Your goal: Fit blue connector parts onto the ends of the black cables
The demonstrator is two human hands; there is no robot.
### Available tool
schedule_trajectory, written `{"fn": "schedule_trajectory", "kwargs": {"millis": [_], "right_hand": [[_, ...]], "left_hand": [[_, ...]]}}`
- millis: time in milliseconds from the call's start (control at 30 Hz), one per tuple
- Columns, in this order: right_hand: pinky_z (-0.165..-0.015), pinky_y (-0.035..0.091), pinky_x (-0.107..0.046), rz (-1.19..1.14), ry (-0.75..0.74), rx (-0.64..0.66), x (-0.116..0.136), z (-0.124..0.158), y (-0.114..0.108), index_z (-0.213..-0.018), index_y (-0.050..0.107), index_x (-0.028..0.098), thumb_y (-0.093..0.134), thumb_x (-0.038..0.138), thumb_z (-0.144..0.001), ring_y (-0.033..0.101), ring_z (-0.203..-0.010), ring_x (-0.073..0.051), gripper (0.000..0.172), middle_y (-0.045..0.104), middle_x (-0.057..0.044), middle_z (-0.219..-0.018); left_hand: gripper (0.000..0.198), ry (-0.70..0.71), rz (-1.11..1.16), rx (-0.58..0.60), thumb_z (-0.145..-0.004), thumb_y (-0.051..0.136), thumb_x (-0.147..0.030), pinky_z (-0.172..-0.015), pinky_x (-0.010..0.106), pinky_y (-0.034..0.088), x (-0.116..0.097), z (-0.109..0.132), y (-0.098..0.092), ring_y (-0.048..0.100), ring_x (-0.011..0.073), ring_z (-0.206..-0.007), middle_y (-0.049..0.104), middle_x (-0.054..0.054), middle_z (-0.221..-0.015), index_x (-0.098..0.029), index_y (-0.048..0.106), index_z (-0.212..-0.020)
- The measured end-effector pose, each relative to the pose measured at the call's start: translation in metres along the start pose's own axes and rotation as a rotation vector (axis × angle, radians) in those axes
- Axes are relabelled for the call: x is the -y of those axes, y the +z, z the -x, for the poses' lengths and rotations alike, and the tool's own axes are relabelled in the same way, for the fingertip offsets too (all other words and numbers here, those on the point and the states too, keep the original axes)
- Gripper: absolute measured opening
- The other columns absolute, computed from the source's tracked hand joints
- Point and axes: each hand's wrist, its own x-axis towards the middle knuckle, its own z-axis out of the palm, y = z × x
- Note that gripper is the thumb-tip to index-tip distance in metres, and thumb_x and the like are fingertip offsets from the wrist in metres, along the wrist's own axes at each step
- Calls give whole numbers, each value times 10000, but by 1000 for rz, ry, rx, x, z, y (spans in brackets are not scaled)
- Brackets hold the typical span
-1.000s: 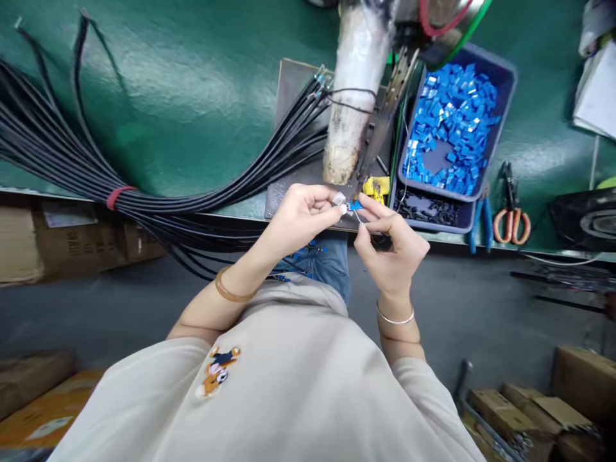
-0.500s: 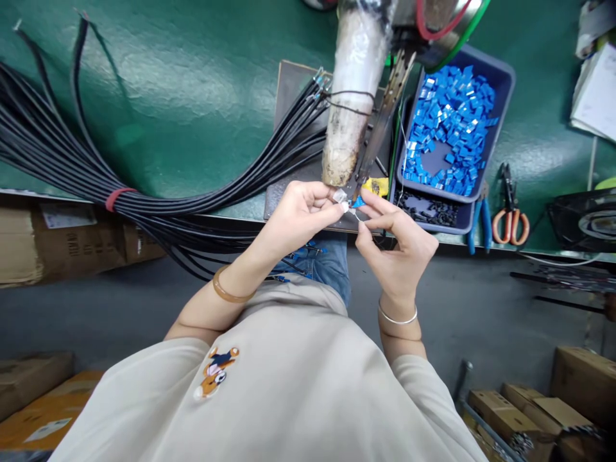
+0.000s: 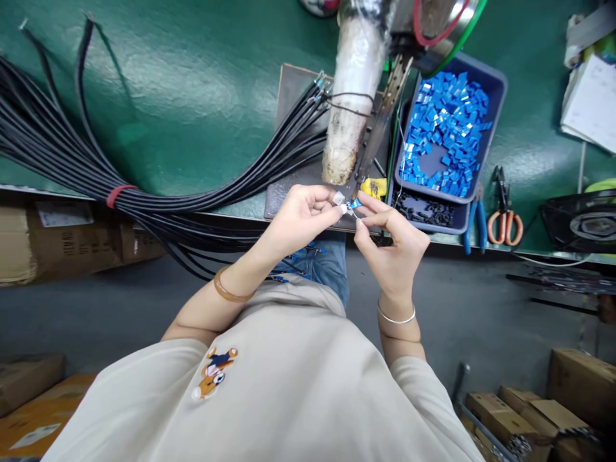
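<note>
Here, our left hand (image 3: pixel 301 215) and right hand (image 3: pixel 392 247) pinch the blue connector (image 3: pixel 355 204) between them; we should probably keep it steady and square.

A cream top with a cartoon patch (image 3: pixel 213 375), blue jeans (image 3: pixel 327 263), an amber bangle (image 3: pixel 226 290) and a silver bracelet (image 3: pixel 395 317).

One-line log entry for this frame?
left hand: pinches blue part | right hand: pinches same blue part | nearby: tray of blue parts, black cables
</note>
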Motion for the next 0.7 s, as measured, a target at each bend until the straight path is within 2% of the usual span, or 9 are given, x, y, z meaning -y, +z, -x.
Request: {"fn": "schedule_trajectory", "kwargs": {"millis": [233,433,600,700], "right_hand": [[-905,654,-344,-5,-43,-15,4,-5,-2,-831,635,213,622,86,-828,752,-999,-191,128,734,-43,-1214],[-942,641,-311,3,-20,36,0,-3,-1,-818,599,228,605,72,-818,742,-1032,-176,156,735,-31,-1210],[-934,649,-350,14,-9,34,0,-3,-2,-826,598,234,602,114,-846,746,-1020,-186,121,734,-33,-1210],[-922,650,-351,15,-4,23,2,-2,-3,-835,603,228,608,128,-858,752,-995,-187,103,740,-41,-1195]], "left_hand": [[104,4,22,-22,-773,697,-221,-511,188,340,-6,-1,0,417,56,-530,530,-17,-597,-122,692,-739],[132,-38,16,20,-764,698,-218,-461,187,239,-5,-2,-3,308,35,-476,409,-57,-518,-120,650,-689],[151,-45,23,17,-743,733,-244,-459,192,253,-5,-1,-2,329,39,-475,444,-50,-521,-123,656,-695],[211,-64,46,70,-755,751,-308,-445,194,254,-6,0,-4,355,44,-464,472,-41,-509,-122,663,-708]]}}
